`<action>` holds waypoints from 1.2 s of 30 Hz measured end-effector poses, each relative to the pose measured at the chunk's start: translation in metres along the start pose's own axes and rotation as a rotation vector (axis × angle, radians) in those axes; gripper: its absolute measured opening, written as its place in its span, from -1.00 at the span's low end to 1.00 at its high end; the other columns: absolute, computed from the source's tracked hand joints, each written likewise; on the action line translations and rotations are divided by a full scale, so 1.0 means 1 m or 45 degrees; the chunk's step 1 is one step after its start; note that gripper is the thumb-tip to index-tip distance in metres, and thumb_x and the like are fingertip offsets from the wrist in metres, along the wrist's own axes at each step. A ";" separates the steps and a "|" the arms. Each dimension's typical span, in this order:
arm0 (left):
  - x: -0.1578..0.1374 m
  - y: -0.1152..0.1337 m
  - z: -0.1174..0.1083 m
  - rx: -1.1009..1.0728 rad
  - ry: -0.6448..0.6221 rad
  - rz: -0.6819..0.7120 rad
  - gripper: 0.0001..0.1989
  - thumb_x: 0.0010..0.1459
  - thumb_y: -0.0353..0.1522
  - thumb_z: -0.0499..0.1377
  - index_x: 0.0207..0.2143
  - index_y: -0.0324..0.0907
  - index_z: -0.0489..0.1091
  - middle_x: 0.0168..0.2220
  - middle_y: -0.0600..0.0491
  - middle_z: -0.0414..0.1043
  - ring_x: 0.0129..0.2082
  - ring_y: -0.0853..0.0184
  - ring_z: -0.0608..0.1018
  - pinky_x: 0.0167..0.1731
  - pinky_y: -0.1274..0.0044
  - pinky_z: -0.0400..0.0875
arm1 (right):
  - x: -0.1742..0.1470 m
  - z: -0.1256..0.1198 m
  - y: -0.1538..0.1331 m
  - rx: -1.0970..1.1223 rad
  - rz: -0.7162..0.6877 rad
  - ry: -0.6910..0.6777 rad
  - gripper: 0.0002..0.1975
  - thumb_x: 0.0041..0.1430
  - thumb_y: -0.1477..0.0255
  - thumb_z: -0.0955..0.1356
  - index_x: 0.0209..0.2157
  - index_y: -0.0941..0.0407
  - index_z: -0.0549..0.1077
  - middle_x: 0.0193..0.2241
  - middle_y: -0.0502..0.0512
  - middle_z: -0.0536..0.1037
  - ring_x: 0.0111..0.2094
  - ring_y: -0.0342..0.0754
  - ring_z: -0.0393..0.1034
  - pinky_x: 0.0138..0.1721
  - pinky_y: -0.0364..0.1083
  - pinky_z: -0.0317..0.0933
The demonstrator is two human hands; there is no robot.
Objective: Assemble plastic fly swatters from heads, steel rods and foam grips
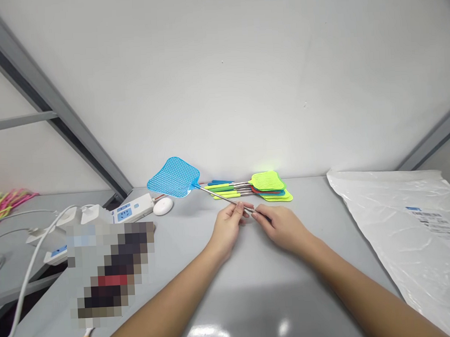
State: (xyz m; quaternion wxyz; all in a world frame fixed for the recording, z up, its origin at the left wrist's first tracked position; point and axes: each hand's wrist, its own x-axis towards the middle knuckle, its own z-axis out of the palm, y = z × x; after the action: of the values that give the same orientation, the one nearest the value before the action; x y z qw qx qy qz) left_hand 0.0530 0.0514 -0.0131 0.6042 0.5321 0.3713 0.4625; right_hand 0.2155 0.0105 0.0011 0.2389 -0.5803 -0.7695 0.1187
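A blue fly swatter (175,178) with a perforated head and a thin metal shaft slants across the middle of the view, its head up to the left. My left hand (228,224) is closed on the shaft with thumb and fingers. Close beside it, my right hand (280,225) grips the lower end, where a dark handle partly shows; most of that handle is hidden by the fingers. Behind both hands lies a pile of fly swatters (268,182) in yellow-green, red and blue, with green and blue handles pointing left.
On the left stand white power strips (131,209) with cables and a round white object (162,206). A pixelated dark item (117,269) lies nearer me. A large white plastic mailer (397,220) covers the right side. Pink and yellow strands (8,202) lie far left, before a grey wall.
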 end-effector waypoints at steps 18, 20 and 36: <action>-0.002 0.008 -0.001 0.174 -0.057 -0.052 -0.57 0.06 -0.07 0.19 -0.16 -0.19 0.52 -0.20 -0.05 0.49 -0.30 0.32 0.42 -0.34 0.55 0.29 | 0.000 -0.002 0.020 -0.118 0.011 0.032 -0.63 0.30 0.17 0.15 -0.51 0.08 0.20 -0.59 -0.06 0.38 -0.55 -0.16 0.18 -0.51 -0.17 -0.14; -0.004 0.007 0.001 0.182 -0.054 -0.074 -0.57 0.07 -0.07 0.17 -0.18 -0.19 0.53 -0.20 -0.05 0.50 -0.31 0.33 0.42 -0.33 0.54 0.28 | 0.000 -0.002 0.021 -0.137 -0.019 0.039 -0.64 0.31 0.18 0.14 -0.50 0.08 0.20 -0.58 -0.07 0.39 -0.55 -0.17 0.18 -0.51 -0.17 -0.14; -0.001 0.019 -0.008 0.133 0.234 0.227 -0.59 0.12 -0.08 0.14 -0.17 -0.20 0.50 -0.49 0.07 0.36 -0.44 0.38 0.34 -0.34 0.57 0.25 | -0.004 -0.023 0.034 -0.290 -0.022 0.212 -0.55 0.29 0.11 0.13 -0.58 0.09 0.16 -0.70 -0.09 0.27 -0.65 -0.19 0.05 -0.54 -0.16 -0.21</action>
State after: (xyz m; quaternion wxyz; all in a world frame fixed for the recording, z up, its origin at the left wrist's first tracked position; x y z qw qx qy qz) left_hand 0.0424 0.0527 0.0045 0.4957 0.5493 0.3999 0.5409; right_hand 0.2567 0.0148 0.0046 0.2357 -0.6048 -0.7605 -0.0200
